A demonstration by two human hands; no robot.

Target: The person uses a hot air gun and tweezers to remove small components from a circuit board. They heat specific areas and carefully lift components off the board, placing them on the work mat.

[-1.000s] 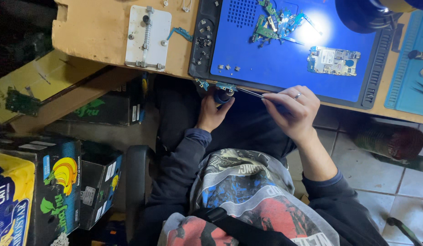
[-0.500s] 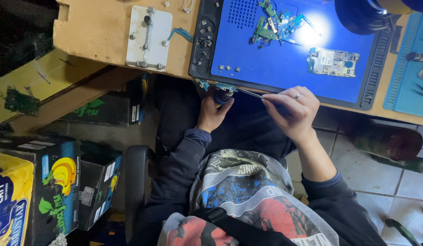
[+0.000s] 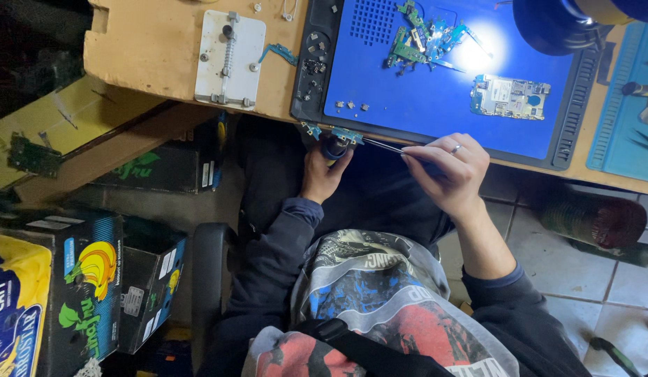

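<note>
My left hand (image 3: 322, 172) grips a small dark round part with a teal flex circuit strip (image 3: 341, 135) on top, held just below the bench's front edge. My right hand (image 3: 450, 171), with a ring on one finger, pinches thin metal tweezers (image 3: 388, 146) whose tip reaches the strip. Both hands hover over my lap, in front of the blue work mat (image 3: 436, 98).
On the mat lie a pile of small green circuit boards (image 3: 422, 38), a phone mainboard (image 3: 509, 96) and tiny screws (image 3: 350, 105). A white metal board holder (image 3: 227, 59) sits on the wooden bench (image 3: 149, 42). Cardboard boxes (image 3: 55, 293) stand at the left. A dark bottle (image 3: 593, 220) lies on the tiled floor.
</note>
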